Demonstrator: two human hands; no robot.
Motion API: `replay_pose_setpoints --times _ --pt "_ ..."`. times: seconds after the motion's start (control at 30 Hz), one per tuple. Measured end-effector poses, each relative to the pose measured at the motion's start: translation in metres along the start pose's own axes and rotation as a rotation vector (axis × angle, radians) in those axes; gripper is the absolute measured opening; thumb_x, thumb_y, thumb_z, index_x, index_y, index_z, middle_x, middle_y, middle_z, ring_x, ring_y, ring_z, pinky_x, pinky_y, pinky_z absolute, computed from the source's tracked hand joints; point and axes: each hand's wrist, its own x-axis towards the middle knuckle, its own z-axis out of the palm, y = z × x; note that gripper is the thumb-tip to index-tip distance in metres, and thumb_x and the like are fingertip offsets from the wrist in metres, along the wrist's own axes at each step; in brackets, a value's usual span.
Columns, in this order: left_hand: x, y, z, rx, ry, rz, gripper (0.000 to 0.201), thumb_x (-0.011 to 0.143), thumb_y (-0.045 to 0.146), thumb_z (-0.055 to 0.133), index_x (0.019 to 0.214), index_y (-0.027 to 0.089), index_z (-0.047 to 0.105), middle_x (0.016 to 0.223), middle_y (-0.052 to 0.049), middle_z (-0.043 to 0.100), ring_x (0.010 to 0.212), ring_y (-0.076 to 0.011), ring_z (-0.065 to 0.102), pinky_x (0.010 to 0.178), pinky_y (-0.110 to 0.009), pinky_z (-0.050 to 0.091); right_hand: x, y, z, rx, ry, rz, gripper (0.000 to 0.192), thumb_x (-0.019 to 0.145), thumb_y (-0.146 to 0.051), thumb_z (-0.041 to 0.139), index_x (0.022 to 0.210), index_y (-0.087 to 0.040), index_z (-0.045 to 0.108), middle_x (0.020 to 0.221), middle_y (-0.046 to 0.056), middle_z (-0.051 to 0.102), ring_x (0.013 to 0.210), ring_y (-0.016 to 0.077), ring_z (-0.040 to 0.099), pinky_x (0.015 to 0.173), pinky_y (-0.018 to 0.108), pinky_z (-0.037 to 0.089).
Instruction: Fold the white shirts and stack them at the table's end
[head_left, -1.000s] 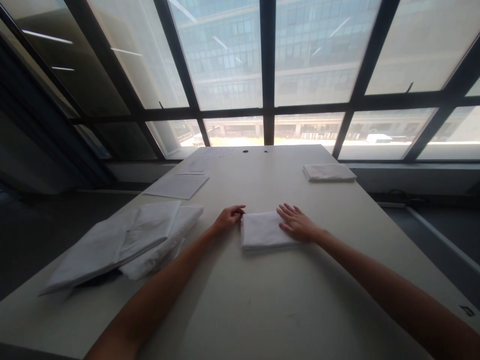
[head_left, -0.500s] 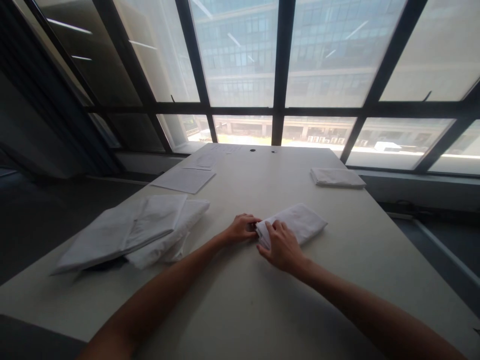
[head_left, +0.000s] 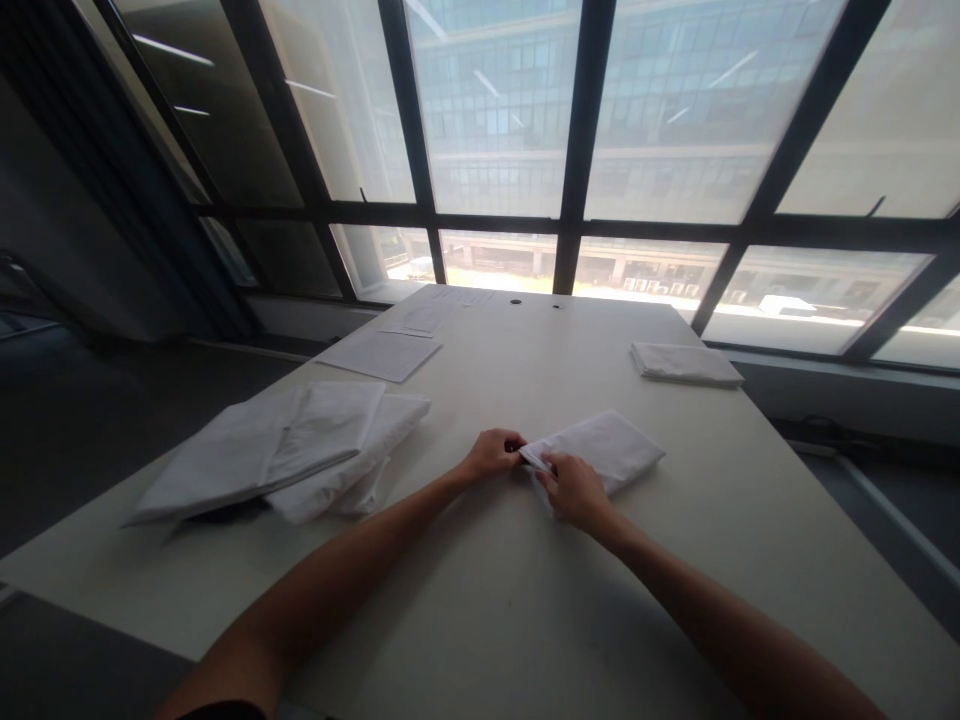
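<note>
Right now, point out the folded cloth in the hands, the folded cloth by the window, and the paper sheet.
held folded cloth (head_left: 607, 445), head view, middle of its top face
far folded cloth (head_left: 686, 362), head view, centre of its top
paper sheet (head_left: 382, 355), head view, middle of the page

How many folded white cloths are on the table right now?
3, maybe more: one folded cloth gripped by the left hand and right hand; one far cloth at the right edge; a loose pile at left whose layers may hide others.
</note>
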Motion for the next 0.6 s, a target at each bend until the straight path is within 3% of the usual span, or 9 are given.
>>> replay_pose_setpoints --times 0.23,0.4,0.6 --pt "0.008 -0.018 -0.029 -0.268 -0.257 0.111 0.033 0.085 0.040 0.065 0.103 0.015 0.078 0.092 -0.005 0.077 0.083 -0.0178 0.067 0.078 -0.027 0.049 0.004 0.001 0.002 0.048 0.011 0.004 0.033 0.099 -0.028 0.048 0.120 -0.021 0.073 0.107 0.010 0.077 0.105 0.0256 0.070 0.088 0.031 0.048" --pt "0.006 -0.021 -0.025 -0.219 -0.122 0.191 0.024 0.080 0.031 0.071 0.095 0.015 0.080 0.085 -0.005 0.074 0.073 -0.0137 0.061 0.069 -0.023 0.046 -0.006 -0.007 0.000 -0.021 0.043 -0.057 0.030 0.097 -0.020 0.050 0.120 -0.020 0.070 0.103 0.009 0.074 0.098 0.0222 0.068 0.083 0.028 0.044" --pt "0.007 -0.013 -0.012 -0.114 -0.080 0.220 0.021 0.075 0.015 0.064 0.088 0.016 0.081 0.076 0.000 0.070 0.065 -0.0107 0.055 0.065 -0.021 0.043 -0.017 -0.025 0.006 -0.268 0.192 -0.289 0.032 0.097 -0.023 0.056 0.128 -0.021 0.064 0.110 0.011 0.065 0.102 0.0261 0.055 0.086 0.035 0.042"
